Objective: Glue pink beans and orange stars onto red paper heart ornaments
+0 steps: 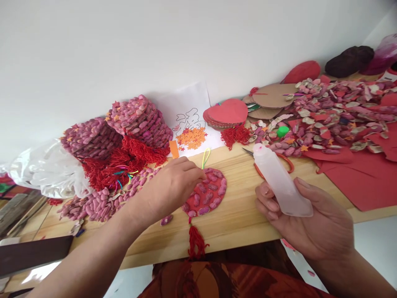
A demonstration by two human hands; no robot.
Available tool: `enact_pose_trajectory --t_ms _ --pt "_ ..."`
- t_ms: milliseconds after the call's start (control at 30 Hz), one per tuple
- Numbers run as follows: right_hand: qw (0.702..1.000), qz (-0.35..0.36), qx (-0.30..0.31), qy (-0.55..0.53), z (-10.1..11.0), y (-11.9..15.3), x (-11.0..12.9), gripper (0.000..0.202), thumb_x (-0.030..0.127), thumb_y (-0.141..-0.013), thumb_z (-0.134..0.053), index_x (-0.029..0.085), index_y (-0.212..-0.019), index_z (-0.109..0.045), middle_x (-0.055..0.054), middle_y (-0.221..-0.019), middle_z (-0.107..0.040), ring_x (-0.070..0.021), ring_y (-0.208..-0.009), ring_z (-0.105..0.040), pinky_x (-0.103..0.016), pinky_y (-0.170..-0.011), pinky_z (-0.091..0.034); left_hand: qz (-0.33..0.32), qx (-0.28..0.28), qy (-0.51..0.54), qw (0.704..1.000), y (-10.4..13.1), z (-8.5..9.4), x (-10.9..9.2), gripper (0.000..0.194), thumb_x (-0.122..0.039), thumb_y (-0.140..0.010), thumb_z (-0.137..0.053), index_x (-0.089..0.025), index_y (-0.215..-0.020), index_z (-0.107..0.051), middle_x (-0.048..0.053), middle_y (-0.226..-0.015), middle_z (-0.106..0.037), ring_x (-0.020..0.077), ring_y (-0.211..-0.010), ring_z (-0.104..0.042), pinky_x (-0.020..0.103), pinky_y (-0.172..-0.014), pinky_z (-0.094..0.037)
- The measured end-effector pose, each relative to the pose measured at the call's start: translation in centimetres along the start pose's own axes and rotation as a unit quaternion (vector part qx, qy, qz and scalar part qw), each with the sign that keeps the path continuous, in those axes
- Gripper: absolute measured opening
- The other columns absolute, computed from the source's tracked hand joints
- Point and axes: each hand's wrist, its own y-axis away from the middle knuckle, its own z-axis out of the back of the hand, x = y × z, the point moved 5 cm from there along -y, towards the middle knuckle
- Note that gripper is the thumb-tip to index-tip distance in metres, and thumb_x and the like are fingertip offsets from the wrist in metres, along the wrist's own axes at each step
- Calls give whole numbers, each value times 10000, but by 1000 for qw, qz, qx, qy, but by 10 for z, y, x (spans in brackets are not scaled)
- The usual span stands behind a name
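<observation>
The right hand (pixel 305 207) is wrapped around a whitish bottle (pixel 282 182), its nozzle end pointing up and away. The left hand (pixel 186 178) has its fingers bent, tips near together at the edge of a red disc (pixel 202 199) covered in peanuts (pixel 204 210); whether they pinch anything is hidden. The disc lies on the surface (pixel 238 198) between the hands, its tassel (pixel 196 242) nearer the person. Scissors (pixel 288 162) lie just beyond the right hand, and orange stars (pixel 194 138) beyond the left.

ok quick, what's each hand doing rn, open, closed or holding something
Left hand: fingers bent at the red disc; whether it holds anything can't be told.
Right hand: closed around a bottle.
</observation>
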Motion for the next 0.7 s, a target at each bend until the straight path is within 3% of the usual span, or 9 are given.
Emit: enact_pose_trajectory --t_ms 133,233,433,700 --pt "1000 11 8 9 0 -1 0 235 372 -805 -655 183 -908 -748 -90 -765 -624 -153 -616 -509 -278 -564 -488 29 -66 81 994 19 -10 -1 235 -114 -960 -511 -181 -1110 -678 71 -1024 -705 193 -977 -577 355 -879 -492" --pt "1000 16 14 13 -1 -2 -1 243 365 -819 -642 167 -909 -748 -97 -772 -625 -154 -621 -513 -284 -572 -491 62 -89 100 989 23 -17 -2 197 -192 -971 -539 -188 -1100 -687 75 -1026 -703 202 -991 -570 375 -897 -487" --pt "999 24 18 24 -4 0 -1 245 364 -827 -634 161 -904 -747 -94 -767 -625 -148 -620 -504 -280 -578 -491 63 -54 90 992 7 -22 -4 170 -239 -962 -559 -197 -965 -724 67 -928 -683 209 -947 -568 382 -867 -476" --pt "1000 20 7 23 -4 0 -1 243 370 -802 -651 172 -904 -750 -93 -762 -628 -150 -611 -497 -280 -566 -486 57 -25 84 995 -5 -27 -5 157 -180 -926 -584 -202 -950 -737 68 -898 -666 210 -915 -560 368 -834 -456"
